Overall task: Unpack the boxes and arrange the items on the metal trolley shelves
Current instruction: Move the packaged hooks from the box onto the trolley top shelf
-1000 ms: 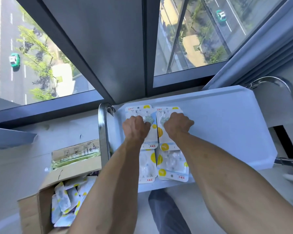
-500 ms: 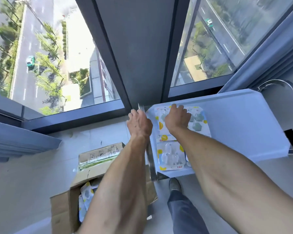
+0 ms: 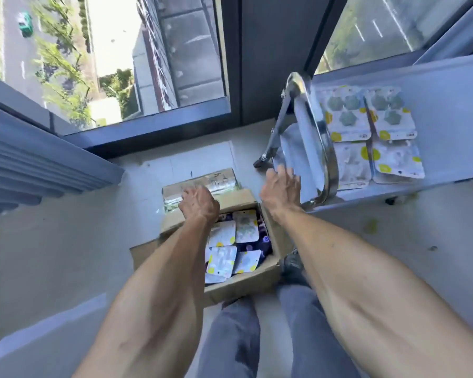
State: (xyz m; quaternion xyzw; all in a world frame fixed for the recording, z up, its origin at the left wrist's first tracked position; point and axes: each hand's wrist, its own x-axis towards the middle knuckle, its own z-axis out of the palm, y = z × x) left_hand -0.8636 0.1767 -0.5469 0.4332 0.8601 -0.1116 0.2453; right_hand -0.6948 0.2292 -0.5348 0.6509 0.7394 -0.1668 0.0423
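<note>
An open cardboard box [image 3: 241,289] sits on the floor below me, holding several white blister packs [image 3: 222,233] with yellow dots. My left hand [image 3: 200,204] hovers over the box's far edge, fingers curled, holding nothing. Just right of the box my right hand [image 3: 280,188] hangs with spread fingers, empty, close to the trolley's chrome handle [image 3: 316,132]. On the metal trolley's top shelf [image 3: 448,105] at the right lie several blister packs [image 3: 366,132] in a two-by-two block.
A box flap [image 3: 202,184] with clear tape folds out toward the window. Floor-to-ceiling windows [image 3: 120,64] stand straight ahead, with curtains [image 3: 25,165] at the left. My legs and a dark shoe [image 3: 292,264] are right beside the box. A trolley wheel [image 3: 260,162] rests on the pale floor.
Both hands have left the packs on the trolley shelf and dropped left and down toward the box. The view has swung left, so the trolley now sits at the right.
</note>
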